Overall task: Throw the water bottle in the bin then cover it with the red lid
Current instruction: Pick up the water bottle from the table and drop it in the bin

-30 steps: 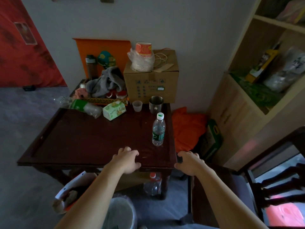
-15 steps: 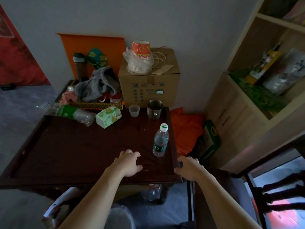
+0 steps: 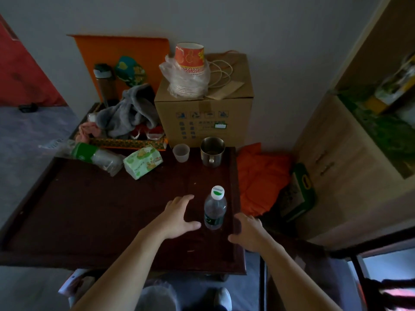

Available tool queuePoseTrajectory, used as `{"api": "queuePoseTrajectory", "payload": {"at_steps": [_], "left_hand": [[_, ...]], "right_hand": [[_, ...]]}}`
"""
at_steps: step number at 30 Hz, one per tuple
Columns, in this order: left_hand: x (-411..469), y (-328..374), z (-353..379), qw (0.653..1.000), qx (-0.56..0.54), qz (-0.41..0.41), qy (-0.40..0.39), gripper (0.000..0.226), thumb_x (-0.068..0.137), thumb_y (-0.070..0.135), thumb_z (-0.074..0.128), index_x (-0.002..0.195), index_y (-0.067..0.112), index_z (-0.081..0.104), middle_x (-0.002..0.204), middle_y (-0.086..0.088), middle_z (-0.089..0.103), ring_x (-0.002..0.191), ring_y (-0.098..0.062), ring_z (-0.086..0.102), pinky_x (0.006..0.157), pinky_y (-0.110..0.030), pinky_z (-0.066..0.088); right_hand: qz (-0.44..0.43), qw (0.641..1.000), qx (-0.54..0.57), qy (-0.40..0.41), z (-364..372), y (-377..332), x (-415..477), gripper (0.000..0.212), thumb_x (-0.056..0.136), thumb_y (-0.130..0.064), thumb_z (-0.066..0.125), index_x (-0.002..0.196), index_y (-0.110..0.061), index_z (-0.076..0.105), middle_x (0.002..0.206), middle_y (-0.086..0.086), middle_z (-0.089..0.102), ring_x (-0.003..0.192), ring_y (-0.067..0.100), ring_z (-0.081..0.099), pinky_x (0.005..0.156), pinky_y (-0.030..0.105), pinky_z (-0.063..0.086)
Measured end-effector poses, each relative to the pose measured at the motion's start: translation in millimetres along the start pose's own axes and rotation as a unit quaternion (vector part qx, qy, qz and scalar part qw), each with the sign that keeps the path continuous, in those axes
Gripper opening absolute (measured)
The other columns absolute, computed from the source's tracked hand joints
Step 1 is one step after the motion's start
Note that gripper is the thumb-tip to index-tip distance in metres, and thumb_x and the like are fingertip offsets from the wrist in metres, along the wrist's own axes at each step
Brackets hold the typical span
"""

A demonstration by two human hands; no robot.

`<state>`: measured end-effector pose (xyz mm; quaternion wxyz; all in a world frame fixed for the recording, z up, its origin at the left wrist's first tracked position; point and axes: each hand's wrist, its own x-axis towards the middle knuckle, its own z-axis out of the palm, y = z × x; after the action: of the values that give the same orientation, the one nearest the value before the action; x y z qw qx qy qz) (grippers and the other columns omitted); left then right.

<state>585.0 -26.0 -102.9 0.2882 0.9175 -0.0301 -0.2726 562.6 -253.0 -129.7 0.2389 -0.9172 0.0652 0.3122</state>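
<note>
A person leans over a dark wooden tabletop (image 3: 89, 209), 2 bare hands flanking a clear plastic water bottle (image 3: 215, 209) that stands upright near the right edge, white cap on, green label low on its body. The left hand (image 3: 177, 217) hovers just beside the bottle, its fingers (image 3: 182, 199) spread and its thumb pointing toward the label, gripping nothing. The right hand (image 3: 248, 232) rests at the tabletop's right edge, fingers loosely curled and empty, with a gap between it and the bottle. The bottle looks thin-walled and light; how much water it holds cannot be told in this dim light. Its smooth sides would likely dent under a hard squeeze, so a wrap around the labelled lower body seems the steadiest hold, while a knock near the cap could tip it. A steel mug (image 3: 212, 151) and a small plastic cup (image 3: 181, 152) stand well behind it. A white-lined bin (image 3: 157, 297) shows below the tabletop's near edge. No red lid is in view.
</note>
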Motion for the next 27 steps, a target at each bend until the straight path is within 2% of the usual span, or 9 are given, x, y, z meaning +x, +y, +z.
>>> {"api": "queuePoseTrajectory", "payload": {"at_steps": [6, 8, 11, 14, 17, 19, 23, 27], "left_hand": [[25.3, -3.2, 21.7, 0.997, -0.072, 0.020, 0.024, 0.097, 0.070, 0.044, 0.078, 0.147, 0.033, 0.020, 0.155, 0.006, 0.020, 0.143, -0.017, 0.020, 0.113, -0.037, 0.027], [32.5, -8.5, 29.0, 0.994, -0.103, 0.019, 0.015, 0.101, 0.065, 0.044, 0.081, 0.146, 0.037, 0.020, 0.154, 0.008, 0.021, 0.142, -0.015, 0.021, 0.114, -0.038, 0.026], [45.6, -18.3, 40.0, 0.990, -0.143, 0.016, 0.000, 0.106, 0.057, 0.048, 0.084, 0.143, 0.041, 0.022, 0.152, 0.011, 0.025, 0.142, -0.013, 0.023, 0.116, -0.042, 0.027], [57.8, -28.9, 49.0, 0.984, -0.177, 0.018, -0.010, 0.115, 0.044, 0.064, 0.083, 0.141, 0.047, 0.023, 0.151, 0.012, 0.028, 0.141, -0.011, 0.027, 0.115, -0.046, 0.031], [65.6, -38.7, 54.8, 0.980, -0.198, 0.015, -0.025, 0.118, 0.040, 0.068, 0.082, 0.139, 0.053, 0.021, 0.152, 0.013, 0.027, 0.141, -0.010, 0.027, 0.115, -0.047, 0.031], [68.5, -42.8, 56.3, 0.977, -0.209, 0.020, -0.029, 0.117, 0.041, 0.065, 0.084, 0.139, 0.054, 0.020, 0.151, 0.014, 0.028, 0.141, -0.009, 0.027, 0.115, -0.047, 0.031], [73.5, -48.5, 55.0, 0.975, -0.218, 0.030, -0.030, 0.116, 0.041, 0.067, 0.083, 0.136, 0.059, 0.018, 0.151, 0.014, 0.030, 0.144, -0.010, 0.022, 0.116, -0.050, 0.028], [77.0, -51.1, 48.9, 0.972, -0.229, 0.044, -0.032, 0.116, 0.043, 0.063, 0.085, 0.138, 0.058, 0.018, 0.153, 0.016, 0.028, 0.146, -0.011, 0.016, 0.117, -0.051, 0.025]], "right_hand": [[-0.056, 0.997, 0.049, 0.007, 4.5, -0.6, 28.4, 0.098, 0.078, -0.033, 0.076, 0.154, -0.020, 0.016, 0.157, 0.006, 0.028, 0.143, 0.029, 0.025, 0.114, 0.044, 0.030], [-0.077, 0.995, 0.061, 0.007, 9.8, -3.5, 36.1, 0.099, 0.076, -0.032, 0.077, 0.154, -0.019, 0.016, 0.156, 0.003, 0.029, 0.143, 0.026, 0.025, 0.116, 0.039, 0.024], [-0.093, 0.991, 0.093, 0.014, 20.0, -6.6, 47.8, 0.097, 0.073, -0.029, 0.080, 0.151, -0.019, 0.023, 0.151, -0.002, 0.036, 0.140, 0.019, 0.030, 0.115, 0.033, 0.022], [-0.093, 0.985, 0.141, 0.020, 30.1, -11.7, 56.5, 0.095, 0.068, -0.030, 0.085, 0.146, -0.022, 0.031, 0.143, -0.008, 0.044, 0.133, 0.009, 0.036, 0.113, 0.029, 0.025], [-0.068, 0.975, 0.210, 0.018, 43.1, -15.2, 64.4, 0.091, 0.059, -0.038, 0.086, 0.137, -0.042, 0.038, 0.135, -0.020, 0.050, 0.127, 0.006, 0.044, 0.112, 0.040, 0.038], [-0.060, 0.967, 0.246, 0.015, 52.2, -13.0, 71.9, 0.088, 0.055, -0.042, 0.084, 0.130, -0.052, 0.040, 0.131, -0.018, 0.058, 0.126, 0.009, 0.051, 0.107, 0.044, 0.044], [-0.051, 0.958, 0.280, 0.021, 55.7, -15.4, 74.8, 0.078, 0.058, -0.040, 0.085, 0.125, -0.050, 0.047, 0.126, -0.016, 0.063, 0.121, 0.004, 0.056, 0.106, 0.039, 0.047], [-0.044, 0.951, 0.305, 0.031, 55.6, -17.4, 75.8, 0.070, 0.062, -0.026, 0.088, 0.110, -0.056, 0.047, 0.116, -0.019, 0.066, 0.112, 0.000, 0.061, 0.104, 0.032, 0.049]]}}
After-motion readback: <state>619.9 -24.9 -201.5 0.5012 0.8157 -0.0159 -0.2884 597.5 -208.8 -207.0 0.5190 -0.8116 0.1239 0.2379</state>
